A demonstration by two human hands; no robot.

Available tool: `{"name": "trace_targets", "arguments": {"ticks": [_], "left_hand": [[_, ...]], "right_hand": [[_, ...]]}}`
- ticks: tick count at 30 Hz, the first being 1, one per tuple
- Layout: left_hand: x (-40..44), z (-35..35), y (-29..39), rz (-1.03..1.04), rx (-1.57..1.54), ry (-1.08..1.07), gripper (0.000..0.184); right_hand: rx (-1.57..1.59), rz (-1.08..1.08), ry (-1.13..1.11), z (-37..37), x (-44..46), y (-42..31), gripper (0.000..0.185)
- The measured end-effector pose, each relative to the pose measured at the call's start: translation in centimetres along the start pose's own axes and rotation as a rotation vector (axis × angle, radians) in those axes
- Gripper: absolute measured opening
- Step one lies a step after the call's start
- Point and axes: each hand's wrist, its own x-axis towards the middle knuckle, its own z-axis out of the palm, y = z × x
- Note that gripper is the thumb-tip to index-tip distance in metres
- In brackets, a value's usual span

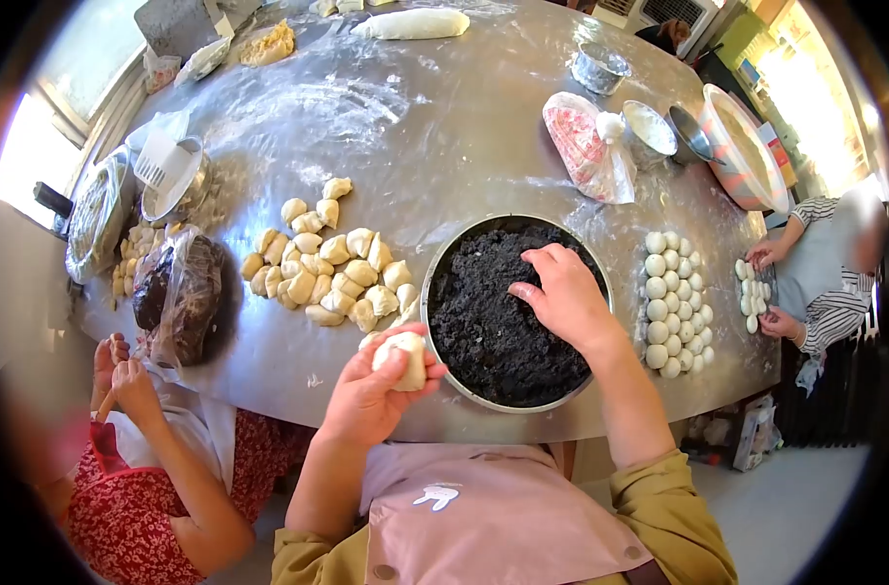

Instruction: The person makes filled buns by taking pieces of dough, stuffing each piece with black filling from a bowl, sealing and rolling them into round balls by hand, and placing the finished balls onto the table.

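Note:
My left hand (374, 388) is closed around a piece of pale dough (405, 363), just left of a round metal basin (427, 322). Dark, crumbly filling (493, 331) fills the basin. Over its right half is my right hand (566, 294), thumb and fingers apart, with the fingertips at the filling's surface. Whether they hold any filling cannot be made out. Left of the basin lies a loose heap of cut dough pieces (332, 268). Several smooth round dough balls (671, 310) stand in rows to the right.
A person's hands (124, 385) are at the left edge, near a plastic-wrapped dark mass (181, 292). Another person's hands (778, 322) touch small dough pieces (750, 292) at right. A bag with red print (586, 146), bowls (649, 129) and a large tub (747, 146) stand behind; a dough log (412, 24) lies far back.

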Motion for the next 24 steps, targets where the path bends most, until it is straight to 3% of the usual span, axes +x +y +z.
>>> {"name": "trace_targets", "arguments": {"ticks": [12, 16, 20, 23, 24], "left_hand": [[3.3, 5.0, -1.9, -0.094, 0.017, -0.061, 0.03], [4.4, 5.5, -3.1, -0.115, -0.033, -0.041, 0.031], [6.2, 6.2, -4.9, -0.19, -0.167, 0.026, 0.032], [7.0, 7.8, -5.6, -0.207, -0.278, 0.05, 0.035], [7.2, 7.9, -5.9, -0.181, -0.288, 0.027, 0.034]], "right_hand": [[0.053, 0.134, -0.064, -0.7, -1.5, 0.2, 0.027], [0.369, 0.413, -0.182, -2.8, -2.3, 0.0, 0.032], [0.785, 0.462, -0.113, -3.9, -2.7, -1.9, 0.019], [0.846, 0.385, -0.066, -3.5, -3.0, -3.8, 0.02], [0.718, 0.278, -0.008, -3.2, -3.0, -4.0, 0.021]]}}
